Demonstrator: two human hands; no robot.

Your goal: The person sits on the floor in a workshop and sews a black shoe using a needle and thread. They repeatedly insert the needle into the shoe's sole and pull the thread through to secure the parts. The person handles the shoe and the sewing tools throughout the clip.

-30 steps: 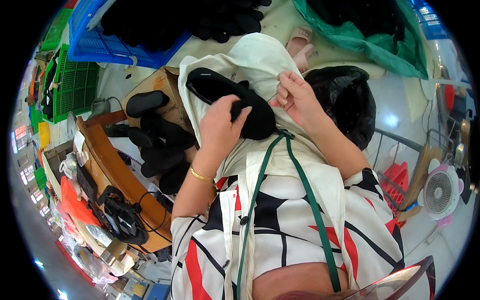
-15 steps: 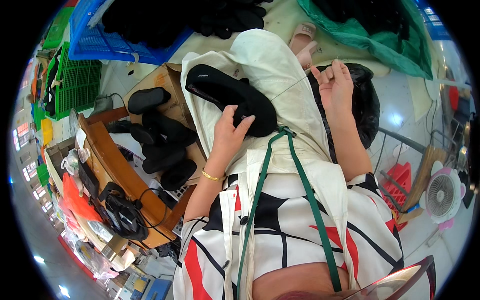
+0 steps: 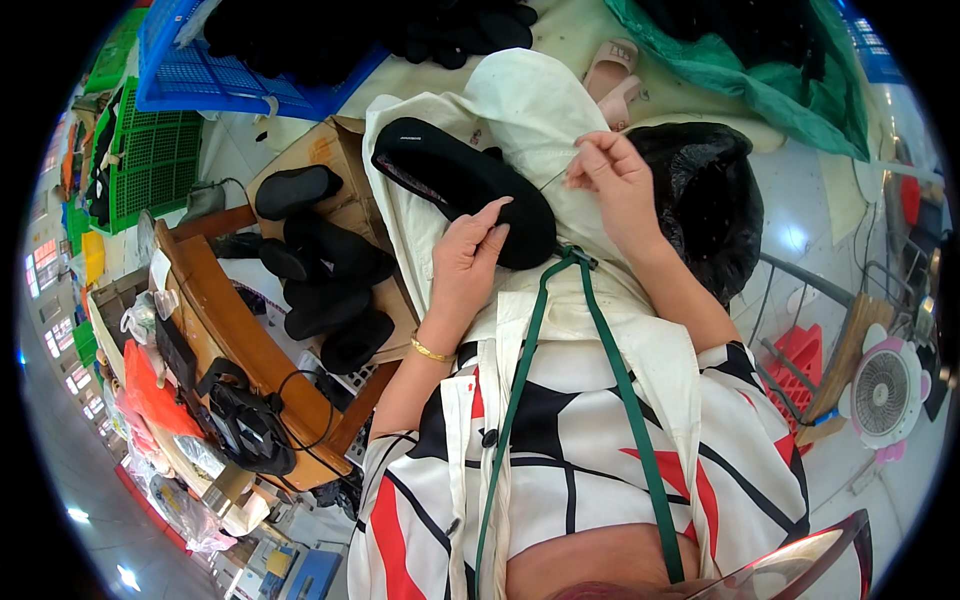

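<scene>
A black slipper-like shoe [image 3: 465, 185] rests on my lap over the cream apron [image 3: 520, 105], its opening and patterned lining toward the left. My left hand [image 3: 468, 248] grips the shoe's near end, thumb and forefinger pressed on it. Just right of the shoe, my right hand [image 3: 615, 185] is closed in a pinch. A dark thread [image 3: 553, 182] runs from the shoe to these fingers. Whether they also hold a needle is too small to make out.
More black shoes [image 3: 330, 262] lie on cardboard beside a wooden bench [image 3: 250, 350] at left. Blue [image 3: 270, 105] and green crates [image 3: 155, 160] stand beyond. At right are a black bag [image 3: 735, 210], a pink-and-white fan [image 3: 885, 395] and a pink slide sandal [image 3: 610, 75].
My right hand has come inward and down toward the shoe, and the thread span between them is shorter. My left fingers have shifted slightly on the shoe.
</scene>
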